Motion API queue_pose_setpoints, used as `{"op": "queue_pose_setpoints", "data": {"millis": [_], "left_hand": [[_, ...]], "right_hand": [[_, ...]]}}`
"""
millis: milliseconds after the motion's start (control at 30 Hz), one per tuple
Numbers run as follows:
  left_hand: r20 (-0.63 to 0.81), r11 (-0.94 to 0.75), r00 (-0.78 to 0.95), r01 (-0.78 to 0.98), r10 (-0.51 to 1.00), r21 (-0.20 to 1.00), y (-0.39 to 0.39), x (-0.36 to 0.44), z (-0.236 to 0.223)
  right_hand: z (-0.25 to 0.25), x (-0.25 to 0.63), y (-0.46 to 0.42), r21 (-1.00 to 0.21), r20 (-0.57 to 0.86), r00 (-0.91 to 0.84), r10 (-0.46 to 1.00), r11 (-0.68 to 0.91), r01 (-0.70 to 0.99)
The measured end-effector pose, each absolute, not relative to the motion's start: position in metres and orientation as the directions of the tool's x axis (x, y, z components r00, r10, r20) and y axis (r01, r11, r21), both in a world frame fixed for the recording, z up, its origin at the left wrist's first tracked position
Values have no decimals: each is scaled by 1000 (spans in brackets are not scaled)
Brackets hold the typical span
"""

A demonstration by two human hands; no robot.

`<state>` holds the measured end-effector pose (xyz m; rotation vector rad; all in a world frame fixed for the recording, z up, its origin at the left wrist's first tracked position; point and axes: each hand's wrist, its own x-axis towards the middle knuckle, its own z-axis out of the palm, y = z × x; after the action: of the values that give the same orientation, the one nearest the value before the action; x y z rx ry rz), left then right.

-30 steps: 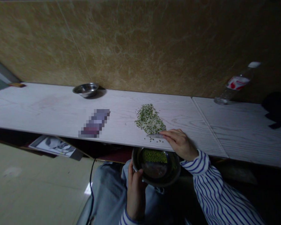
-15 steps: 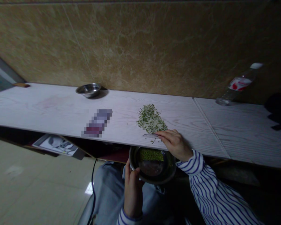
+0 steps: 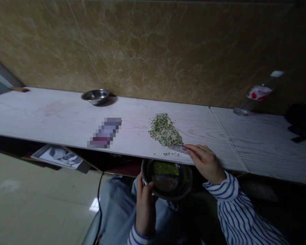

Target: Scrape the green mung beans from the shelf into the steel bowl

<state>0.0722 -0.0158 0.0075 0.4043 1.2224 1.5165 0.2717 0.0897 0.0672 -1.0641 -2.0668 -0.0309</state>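
My right hand (image 3: pixel 206 161) is closed on a knife (image 3: pixel 177 148), its blade pointing left at the near edge of a pile of green beans mixed with white grains (image 3: pixel 164 129). Several loose green beans lie between the blade and the counter's front edge. Below that edge, my left hand (image 3: pixel 146 200) grips the left rim of a metal bowl (image 3: pixel 186 190) held over my lap. Green beans (image 3: pixel 165 167) are gathered at the far side inside the bowl.
A small metal bowl (image 3: pixel 95 97) stands by the wall on the white counter (image 3: pixel 132 112). A pixelated flat object (image 3: pixel 105 132) lies left of the pile. A clear plastic bottle (image 3: pixel 257 93) and a dark object (image 3: pixel 303 122) are at the right. A cable (image 3: pixel 100 200) hangs below.
My right hand and the knife have moved right. More loose beans lie near the counter's front edge. My left hand and the bowl have hardly moved.
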Motion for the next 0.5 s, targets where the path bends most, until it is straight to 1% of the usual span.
{"op": "queue_pose_setpoints", "data": {"millis": [100, 300, 500], "left_hand": [[-403, 180, -284, -578, 870, 796, -15, 77, 9], [-396, 161, -263, -618, 880, 769, -17, 90, 9], [-416, 158, -254, -660, 873, 735, -20, 100, 8]], "right_hand": [[65, 274, 85, -295, 645, -342, 683, 636, 713], [67, 273, 76, -280, 638, -344, 689, 623, 730], [71, 269, 63, -224, 669, -309, 676, 580, 783]]}}
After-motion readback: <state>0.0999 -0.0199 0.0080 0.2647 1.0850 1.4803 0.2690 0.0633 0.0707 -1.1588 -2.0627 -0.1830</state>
